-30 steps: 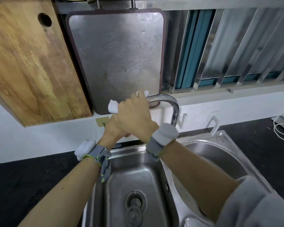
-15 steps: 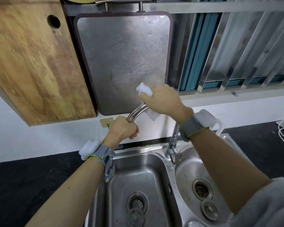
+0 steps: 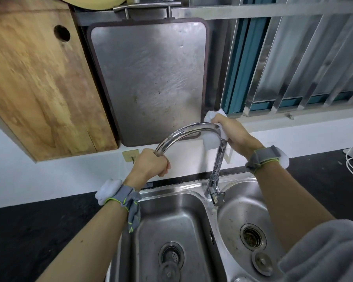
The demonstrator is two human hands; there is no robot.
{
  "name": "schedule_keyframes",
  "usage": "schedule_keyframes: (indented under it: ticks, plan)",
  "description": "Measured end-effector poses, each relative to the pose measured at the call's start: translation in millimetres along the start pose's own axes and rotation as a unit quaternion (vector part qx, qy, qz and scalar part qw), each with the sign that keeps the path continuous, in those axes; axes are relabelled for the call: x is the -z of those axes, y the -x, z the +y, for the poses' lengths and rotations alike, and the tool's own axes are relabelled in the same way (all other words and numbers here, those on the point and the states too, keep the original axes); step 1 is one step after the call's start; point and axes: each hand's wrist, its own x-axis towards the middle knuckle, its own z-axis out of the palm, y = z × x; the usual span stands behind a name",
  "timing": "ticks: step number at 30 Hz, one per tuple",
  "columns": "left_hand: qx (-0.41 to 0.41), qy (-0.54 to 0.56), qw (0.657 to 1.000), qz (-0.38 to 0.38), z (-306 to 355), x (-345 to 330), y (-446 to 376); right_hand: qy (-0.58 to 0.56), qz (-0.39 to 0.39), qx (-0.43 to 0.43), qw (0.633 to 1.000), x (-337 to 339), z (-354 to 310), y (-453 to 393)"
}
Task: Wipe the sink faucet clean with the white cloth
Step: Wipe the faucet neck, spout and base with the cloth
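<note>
Left hand (image 3: 151, 162): fingers curled in a closed grip, forearm reaching up from lower left. Right hand (image 3: 231, 132): fingers wrapped and clenched, raised higher, forearm extended from lower right. Grey straps on both wrists.

White wall (image 3: 49, 176), barred window (image 3: 293, 58), dark countertop (image 3: 29, 231)

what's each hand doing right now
Left hand: fingers gripping the faucet spout end.
Right hand: holding the white cloth around the faucet's bend.
</note>
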Motion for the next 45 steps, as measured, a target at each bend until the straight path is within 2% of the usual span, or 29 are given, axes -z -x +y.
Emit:
schedule_keyframes:
  ticks: [5, 8, 11, 14, 19, 23, 27, 31, 36, 38, 42, 45]
  plan:
    - [-0.029, 0.021, 0.999, 0.016, -1.4, 0.5, 2.7, -0.049, 0.006, -0.017, 0.999, 1.6, 5.7, -3.1]
    - [-0.074, 0.009, 0.996, 0.05, -5.2, -1.0, 8.4, -0.127, 0.031, -0.031, 0.991, 1.6, 24.6, -2.5]
    - [-0.15, 0.016, 0.985, 0.083, 1.6, -1.9, 13.9, -0.21, 0.09, -0.034, 0.973, -4.0, 55.7, 3.4]
    - [-0.201, 0.015, 0.975, 0.091, 13.6, -4.3, 16.2, -0.239, 0.146, -0.039, 0.959, -14.5, 82.1, 14.4]
    - [-0.208, -0.017, 0.973, 0.099, 12.5, -6.6, 11.9, -0.273, 0.193, -0.047, 0.941, -22.7, 89.2, 15.7]
    - [-0.194, -0.023, 0.976, 0.101, 13.6, -5.1, 9.4, -0.256, 0.184, -0.066, 0.947, -19.8, 72.8, 17.7]
    - [-0.2, -0.026, 0.969, 0.143, 14.5, -10.4, 7.5, -0.236, 0.202, 0.013, 0.95, -21.6, 37.5, 24.3]
    - [-0.229, -0.01, 0.956, 0.182, 11.8, -14.4, 8.2, -0.093, 0.215, 0.098, 0.967, -45.5, 8.3, 32.0]
    - [-0.253, -0.006, 0.952, 0.17, 9.3, -13.1, 9.7, 0.025, 0.242, 0.26, 0.934, -55.5, 33.6, 35.3]
    - [-0.252, -0.001, 0.953, 0.167, 8.3, -12.5, 9.1, -0.015, 0.255, 0.241, 0.936, -57.0, 40.9, 29.9]
    - [-0.254, 0.0, 0.953, 0.164, 8.6, -12.6, 6.3, -0.115, 0.298, 0.104, 0.942, -50.2, 55.3, 14.7]
    - [-0.259, 0.002, 0.952, 0.162, 9.2, -13.2, 4.9, -0.132, 0.248, 0.01, 0.96, -31.3, 77.2, 7.3]
